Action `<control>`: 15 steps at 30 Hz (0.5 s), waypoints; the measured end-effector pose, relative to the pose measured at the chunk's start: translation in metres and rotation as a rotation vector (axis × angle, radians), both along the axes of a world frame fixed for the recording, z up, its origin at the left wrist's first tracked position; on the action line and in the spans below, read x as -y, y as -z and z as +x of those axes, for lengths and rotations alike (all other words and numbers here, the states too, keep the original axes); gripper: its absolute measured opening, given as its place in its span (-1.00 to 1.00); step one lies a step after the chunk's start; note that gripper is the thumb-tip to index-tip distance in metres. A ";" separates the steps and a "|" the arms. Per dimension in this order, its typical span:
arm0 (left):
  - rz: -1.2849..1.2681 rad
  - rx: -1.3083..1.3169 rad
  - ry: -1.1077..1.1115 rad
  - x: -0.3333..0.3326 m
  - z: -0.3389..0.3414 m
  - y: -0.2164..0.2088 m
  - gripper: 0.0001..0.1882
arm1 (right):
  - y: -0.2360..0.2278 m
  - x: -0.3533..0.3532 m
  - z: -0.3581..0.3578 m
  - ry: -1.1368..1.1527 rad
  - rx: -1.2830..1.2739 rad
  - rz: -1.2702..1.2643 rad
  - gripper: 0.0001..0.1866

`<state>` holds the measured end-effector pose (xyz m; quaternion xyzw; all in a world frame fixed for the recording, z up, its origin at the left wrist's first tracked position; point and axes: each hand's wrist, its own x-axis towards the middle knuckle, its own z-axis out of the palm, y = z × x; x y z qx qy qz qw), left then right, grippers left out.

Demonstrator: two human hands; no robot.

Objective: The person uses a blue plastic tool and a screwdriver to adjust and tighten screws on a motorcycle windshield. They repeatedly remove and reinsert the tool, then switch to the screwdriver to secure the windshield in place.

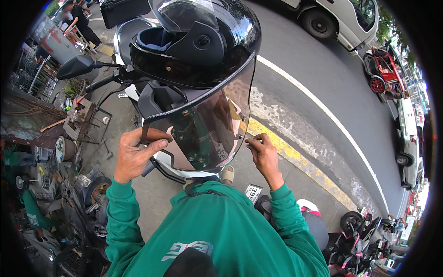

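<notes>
In front of me is a tinted, see-through windshield (207,134) with a dark trim along its upper edge. It stands at the front of a scooter and mirrors part of my green top. My left hand (134,152) grips its left end, thumb on the near side and a finger seen through the panel. Over at the right edge, my right hand (264,154) is closed in a pinch beside a small dark fastener (240,136). A thin piece shows at those fingertips, too small to name. A glossy black helmet (194,51) rests behind the windshield.
The scooter's mirror (76,67) and handlebar grip (99,84) stick out to the left. Motorcycle parts (97,191) and a small metal stand (83,115) crowd the left ground. A yellow curb (295,159) borders the road, where vehicles stand. Parked motorcycles (353,235) are at lower right.
</notes>
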<state>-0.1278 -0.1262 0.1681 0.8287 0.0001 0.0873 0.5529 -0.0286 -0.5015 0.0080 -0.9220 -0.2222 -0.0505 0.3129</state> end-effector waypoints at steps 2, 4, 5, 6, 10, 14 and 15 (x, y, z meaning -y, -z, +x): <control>0.000 0.012 0.016 0.000 0.000 0.000 -0.82 | -0.001 0.002 -0.004 -0.032 0.001 0.026 -0.76; 0.002 0.013 0.012 0.000 -0.001 0.000 -0.82 | 0.005 0.005 -0.006 -0.059 0.043 0.096 -0.72; 0.001 0.005 0.007 0.000 -0.001 0.000 -0.83 | 0.009 0.007 -0.006 -0.044 -0.004 0.166 -0.73; 0.012 -0.001 -0.004 0.001 -0.001 0.000 -0.83 | 0.013 0.009 -0.006 -0.027 -0.049 0.250 -0.75; -0.028 0.030 0.002 0.003 -0.001 0.003 -0.84 | 0.029 0.013 -0.005 0.235 -0.465 0.626 -0.79; -0.010 0.017 0.001 0.002 -0.002 0.003 -0.84 | 0.043 -0.002 -0.009 0.386 -0.364 0.864 -0.68; 0.007 0.012 -0.008 0.001 -0.003 0.003 -0.84 | 0.045 -0.002 -0.007 0.476 -0.506 0.943 -0.61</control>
